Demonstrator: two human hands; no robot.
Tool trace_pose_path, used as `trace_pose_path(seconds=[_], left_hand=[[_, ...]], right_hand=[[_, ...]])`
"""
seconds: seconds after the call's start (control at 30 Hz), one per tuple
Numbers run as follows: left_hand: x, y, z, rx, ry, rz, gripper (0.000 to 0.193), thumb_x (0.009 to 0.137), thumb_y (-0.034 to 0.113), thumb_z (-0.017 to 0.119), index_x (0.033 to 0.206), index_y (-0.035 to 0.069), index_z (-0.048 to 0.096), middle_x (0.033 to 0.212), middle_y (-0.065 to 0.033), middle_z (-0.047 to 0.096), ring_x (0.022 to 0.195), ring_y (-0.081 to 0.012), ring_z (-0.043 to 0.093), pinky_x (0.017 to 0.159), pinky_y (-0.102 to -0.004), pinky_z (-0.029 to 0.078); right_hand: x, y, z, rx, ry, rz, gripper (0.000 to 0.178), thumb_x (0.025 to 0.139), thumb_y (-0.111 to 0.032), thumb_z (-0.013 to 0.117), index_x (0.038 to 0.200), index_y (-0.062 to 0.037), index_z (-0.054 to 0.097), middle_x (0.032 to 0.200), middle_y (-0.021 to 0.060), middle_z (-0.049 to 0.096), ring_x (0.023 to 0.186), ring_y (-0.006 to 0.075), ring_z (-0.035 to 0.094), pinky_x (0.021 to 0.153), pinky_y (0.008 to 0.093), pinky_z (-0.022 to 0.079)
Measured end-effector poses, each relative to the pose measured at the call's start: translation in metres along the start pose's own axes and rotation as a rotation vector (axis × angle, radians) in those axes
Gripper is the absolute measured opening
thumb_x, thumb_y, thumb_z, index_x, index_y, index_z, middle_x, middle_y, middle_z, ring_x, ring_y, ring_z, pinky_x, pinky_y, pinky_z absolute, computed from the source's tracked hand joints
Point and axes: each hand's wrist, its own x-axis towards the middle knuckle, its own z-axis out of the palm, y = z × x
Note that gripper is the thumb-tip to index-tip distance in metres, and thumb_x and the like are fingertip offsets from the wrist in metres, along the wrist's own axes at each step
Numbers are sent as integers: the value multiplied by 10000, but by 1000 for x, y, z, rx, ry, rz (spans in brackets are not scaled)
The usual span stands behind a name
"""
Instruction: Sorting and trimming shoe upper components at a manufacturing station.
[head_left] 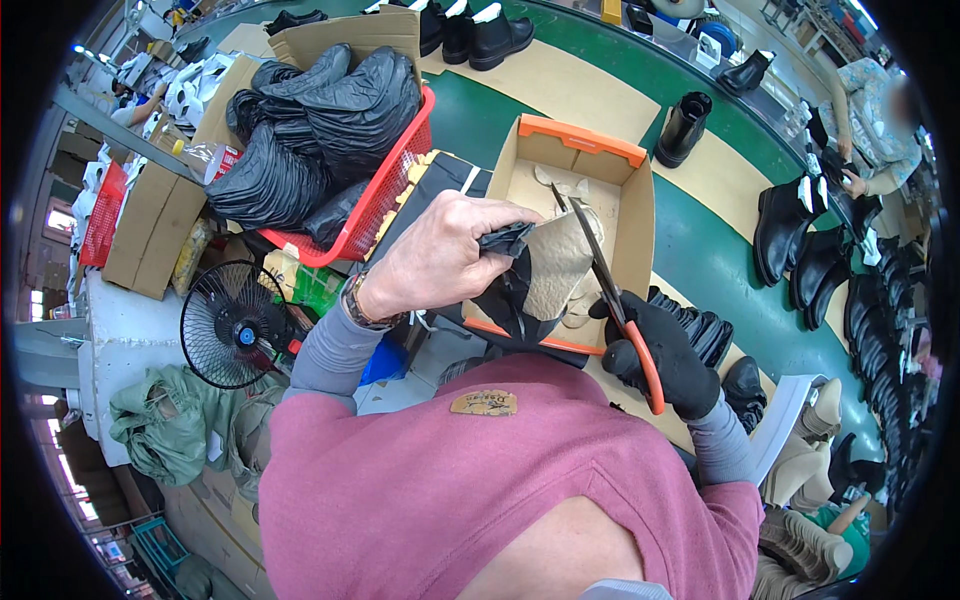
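Observation:
My bare left hand [440, 252] pinches the black edge of a shoe upper, whose fuzzy beige lining [560, 258] faces up. The upper's black outer side [508, 298] hangs below my fingers. My right hand [664, 352], in a black glove, is closed round the orange-handled scissors [608, 284]. Their blades are spread, with one lying across the far right edge of the lining; whether they touch it I cannot tell. Beneath the upper stands an open cardboard box [637, 215] with an orange rim, and beige scraps [568, 186] lie inside it.
Left of the box, a red basket [385, 190] holds black shoe uppers [345, 105]. A black fan [240, 325] stands near my left elbow. Black boots [683, 130] line the green bench [490, 105]. Stacked black pieces [700, 325] lie beyond my right hand. Another person [870, 125] works far right.

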Motion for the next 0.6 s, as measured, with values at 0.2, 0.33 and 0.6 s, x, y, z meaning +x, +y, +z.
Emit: trace_pose_path(seconds=[0.2, 0.33, 0.6], left_hand=[[0, 5, 0, -24, 14, -66, 364, 663, -24, 669, 1023, 33, 688, 766, -125, 668, 680, -276, 657, 629, -329, 479], [0, 8, 2, -15, 15, -65, 358, 669, -28, 665, 1022, 29, 688, 761, -130, 667, 678, -268, 659, 628, -326, 479], [-3, -1, -1, -84, -9, -127, 291, 728, -20, 690, 1019, -19, 680, 765, -140, 673, 679, -182, 656, 625, -297, 492]], right_hand=[[-3, -2, -3, -51, -35, 5, 743, 850, -648, 569, 1087, 56, 572, 705, 90, 498, 634, 231, 489, 608, 360, 401], [-3, -5, -4, -83, -23, -2, 678, 833, -591, 624, 1050, 49, 583, 710, 91, 520, 639, 222, 500, 605, 360, 407], [2, -4, 1, -7, 37, -4, 607, 758, -542, 736, 867, 36, 588, 602, 148, 507, 531, 293, 515, 529, 396, 391]])
